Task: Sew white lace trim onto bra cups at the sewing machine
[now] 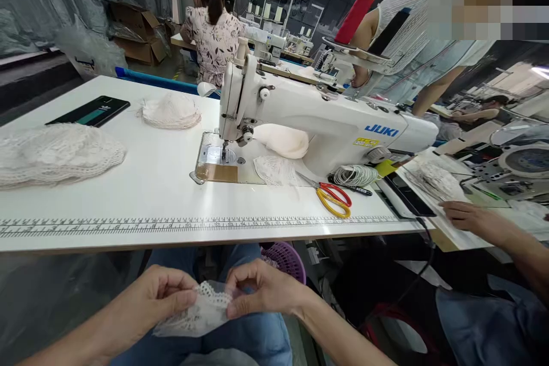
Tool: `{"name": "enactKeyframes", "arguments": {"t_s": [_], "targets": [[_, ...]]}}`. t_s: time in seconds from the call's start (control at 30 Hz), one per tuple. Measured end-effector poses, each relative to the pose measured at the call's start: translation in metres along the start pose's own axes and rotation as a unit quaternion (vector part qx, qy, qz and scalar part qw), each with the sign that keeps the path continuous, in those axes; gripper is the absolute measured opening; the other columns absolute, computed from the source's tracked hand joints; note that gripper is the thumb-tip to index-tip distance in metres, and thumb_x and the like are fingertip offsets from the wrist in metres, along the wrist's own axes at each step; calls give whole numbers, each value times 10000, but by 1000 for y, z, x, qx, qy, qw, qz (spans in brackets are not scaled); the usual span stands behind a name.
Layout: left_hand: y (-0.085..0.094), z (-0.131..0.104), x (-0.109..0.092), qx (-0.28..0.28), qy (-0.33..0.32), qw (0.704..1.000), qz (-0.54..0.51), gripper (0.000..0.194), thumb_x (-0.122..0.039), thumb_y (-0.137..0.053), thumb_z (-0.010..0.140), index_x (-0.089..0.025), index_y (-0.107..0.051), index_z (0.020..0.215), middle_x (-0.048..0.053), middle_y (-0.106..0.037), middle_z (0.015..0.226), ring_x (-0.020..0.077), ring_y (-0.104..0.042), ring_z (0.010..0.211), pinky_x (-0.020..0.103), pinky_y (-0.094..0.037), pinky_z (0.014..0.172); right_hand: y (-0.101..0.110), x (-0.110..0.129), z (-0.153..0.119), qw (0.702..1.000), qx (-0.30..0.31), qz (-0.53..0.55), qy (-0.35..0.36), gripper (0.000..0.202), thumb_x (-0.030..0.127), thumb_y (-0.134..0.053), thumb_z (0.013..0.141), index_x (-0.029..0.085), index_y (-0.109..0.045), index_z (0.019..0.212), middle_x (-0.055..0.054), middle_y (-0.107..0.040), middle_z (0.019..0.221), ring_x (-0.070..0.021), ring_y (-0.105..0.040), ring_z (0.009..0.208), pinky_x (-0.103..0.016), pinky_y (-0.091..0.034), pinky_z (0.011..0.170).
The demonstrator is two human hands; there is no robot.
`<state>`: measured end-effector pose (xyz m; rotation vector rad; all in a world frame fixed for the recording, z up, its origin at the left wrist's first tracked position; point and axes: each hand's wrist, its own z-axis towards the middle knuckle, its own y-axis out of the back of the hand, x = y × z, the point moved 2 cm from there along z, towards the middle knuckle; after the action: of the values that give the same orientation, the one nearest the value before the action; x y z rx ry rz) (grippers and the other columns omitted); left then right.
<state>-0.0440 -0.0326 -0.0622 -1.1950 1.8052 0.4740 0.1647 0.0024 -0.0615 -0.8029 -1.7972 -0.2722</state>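
Note:
A small piece of white lace fabric is stretched between my two hands, over my lap and below the table's front edge. My left hand pinches its upper left part between thumb and fingers. With thumb and forefinger, my right hand grips the right end. The scalloped lace edge runs between the fingertips. Beyond the table edge stands a white sewing machine, with another lace piece and a cream padded cup lying by its bed.
Lace stacks and a phone lie on the table's left. Scissors, coiled cord and a marker lie right of the needle. A purple basket stands below. A co-worker's hand touches fabric at right.

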Motion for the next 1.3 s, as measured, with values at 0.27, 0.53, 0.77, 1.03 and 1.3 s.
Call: {"name": "enactKeyframes", "arguments": {"t_s": [0.27,0.53,0.77,1.03,1.3], "targets": [[4,1,-6,0,-11,1000,7,472,-602,-672,721,-140,-730,801,30,-654,676,135,-506,603,224,-341,564,-7,3,2,1000,-17,-10,10,425,504,-803,606,118,-649,694,25,-540,652,-79,-426,600,-207,-328,548],[4,5,-10,7,-42,996,-81,495,-587,-778,612,-138,-700,806,40,-682,713,152,-577,667,234,-414,637,-10,19,3,999,-29,9,23,441,478,-844,543,114,-643,689,27,-539,641,-76,-436,595,-196,-335,542],[4,9,-26,-18,-48,997,-59,498,-573,-815,548,-132,-631,685,-4,-608,565,102,-480,517,211,-335,529,-11,32,13,998,-25,41,28,390,411,-856,552,106,-656,691,28,-569,643,-57,-465,578,-182,-363,557],[13,0,-89,27,-67,994,-83,349,-409,-822,633,-161,-583,692,1,-654,700,138,-554,656,201,-387,600,13,62,10,985,60,68,149,307,380,-785,703,106,-684,797,-29,-615,724,-107,-579,626,-240,-467,624],[13,13,-130,85,-110,986,-94,329,-354,-818,656,-157,-564,727,-16,-588,711,100,-487,627,185,-358,581,32,85,23,844,-170,-321,394,393,217,-492,945,276,-442,1331,-61,-569,1087,-107,-523,730,-267,-467,715]]}}
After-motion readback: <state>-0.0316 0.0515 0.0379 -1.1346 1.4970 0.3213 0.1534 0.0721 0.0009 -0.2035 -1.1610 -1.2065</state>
